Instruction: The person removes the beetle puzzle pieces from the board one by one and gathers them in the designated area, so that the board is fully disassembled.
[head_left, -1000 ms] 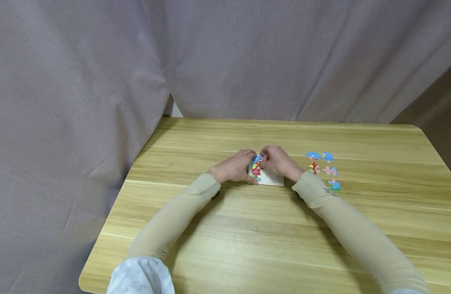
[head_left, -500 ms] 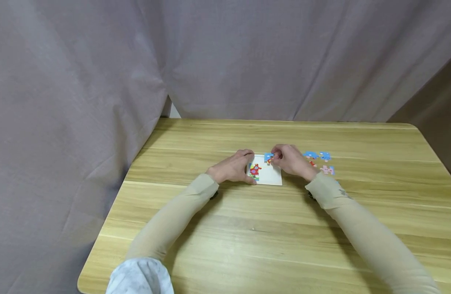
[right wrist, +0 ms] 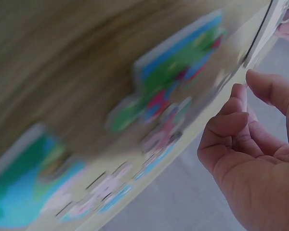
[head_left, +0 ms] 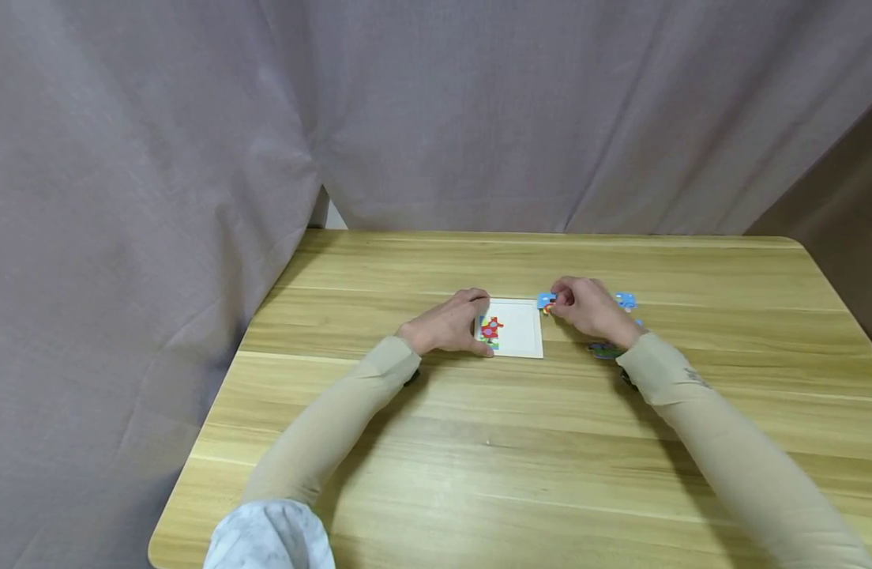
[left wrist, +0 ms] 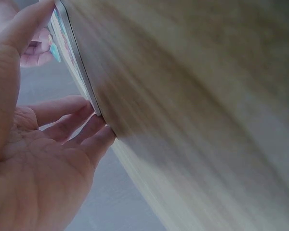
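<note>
A white square puzzle tray [head_left: 520,332] lies flat on the table, with a red and green puzzle piece [head_left: 490,329] in its near left corner. My left hand [head_left: 450,322] grips the tray's left side, thumb at the near corner and fingertips at the far one. In the left wrist view, the fingers press against the tray's edge [left wrist: 79,65]. My right hand [head_left: 589,307] pinches a blue puzzle piece [head_left: 545,300] between thumb and fingers, just past the tray's far right corner. The right hand hides part of that piece.
Loose puzzle pieces lie to the right, partly covered by my right hand and wrist: a blue one [head_left: 625,300] and a dark green one [head_left: 605,350]. The right wrist view shows several, including a green and blue piece [right wrist: 19,183]. A grey curtain [head_left: 443,142] hangs behind the table.
My right hand has lifted the blue puzzle piece from the tray's left part and carried it right, beyond the tray. More white tray floor shows. My left hand stays at the tray.
</note>
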### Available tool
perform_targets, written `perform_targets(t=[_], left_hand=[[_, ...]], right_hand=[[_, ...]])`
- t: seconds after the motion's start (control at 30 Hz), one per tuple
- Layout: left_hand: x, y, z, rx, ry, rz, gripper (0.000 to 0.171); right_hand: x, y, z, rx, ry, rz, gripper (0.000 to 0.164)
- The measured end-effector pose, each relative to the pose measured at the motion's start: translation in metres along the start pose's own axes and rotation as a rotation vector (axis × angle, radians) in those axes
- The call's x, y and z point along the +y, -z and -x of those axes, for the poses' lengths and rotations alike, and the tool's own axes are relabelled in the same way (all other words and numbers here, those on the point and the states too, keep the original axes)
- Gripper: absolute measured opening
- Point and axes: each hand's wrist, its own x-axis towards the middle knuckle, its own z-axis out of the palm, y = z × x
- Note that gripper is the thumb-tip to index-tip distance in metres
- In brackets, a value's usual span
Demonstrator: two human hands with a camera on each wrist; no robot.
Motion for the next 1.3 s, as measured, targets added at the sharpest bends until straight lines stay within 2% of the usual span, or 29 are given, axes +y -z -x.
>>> perform_targets(t=[0.13,0.37,0.57,0.73,0.8,1.07,1.3], left_hand=[[-0.001,0.000,0.000,0.003,0.000,0.008,0.072],[-0.001,0.000,0.001,-0.006,0.006,0.015,0.088],[-0.002,0.000,0.000,-0.001,0.002,0.014,0.093],[-0.003,0.000,0.000,-0.002,-0.008,0.020,0.058],[-0.003,0.000,0.000,-0.002,-0.008,0.024,0.052],[-0.003,-0.001,0.001,0.013,-0.012,0.016,0.052],[-0.002,-0.001,0.000,0.004,0.000,0.016,0.051]], right_hand=[[0.007,0.003,0.000,0.029,0.012,0.010,0.021],[0.017,0.007,0.002,0.061,0.012,0.018,0.017],[0.021,0.012,0.001,0.054,-0.008,0.026,0.019],[0.023,0.014,0.001,0.025,-0.029,0.025,0.020],[0.024,0.014,0.001,0.020,-0.036,0.027,0.022],[0.026,0.014,-0.001,0.020,-0.056,0.021,0.021],[0.025,0.018,-0.002,-0.027,-0.082,-0.008,0.023]])
